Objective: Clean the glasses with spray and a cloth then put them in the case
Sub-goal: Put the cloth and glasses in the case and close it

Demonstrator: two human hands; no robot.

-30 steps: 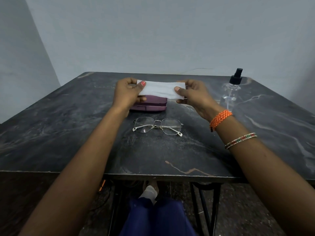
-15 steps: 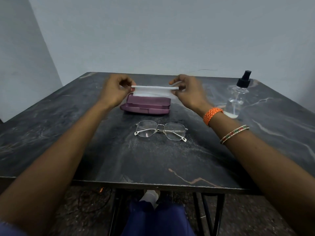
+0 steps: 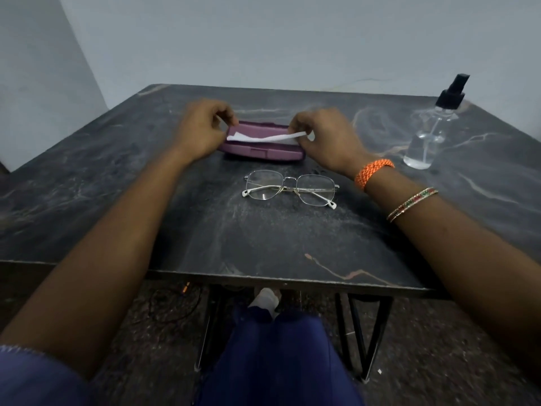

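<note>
Dark marbled tabletop (image 3: 146,177) carries all items. Purple case (image 3: 260,149) lies closed near the centre, lengthwise across the view. Left hand (image 3: 202,130) and right hand (image 3: 325,139) hover over the case, each pinching one end of a white cloth (image 3: 263,138) stretched between them. Spray bottle (image 3: 424,142) stands upright at far right. Glasses (image 3: 289,187) lie folded just in front of the case, untouched.

Dark marble table (image 3: 263,244) on black metal legs (image 3: 369,332), pale walls (image 3: 263,39), speckled floor (image 3: 424,347)
</note>
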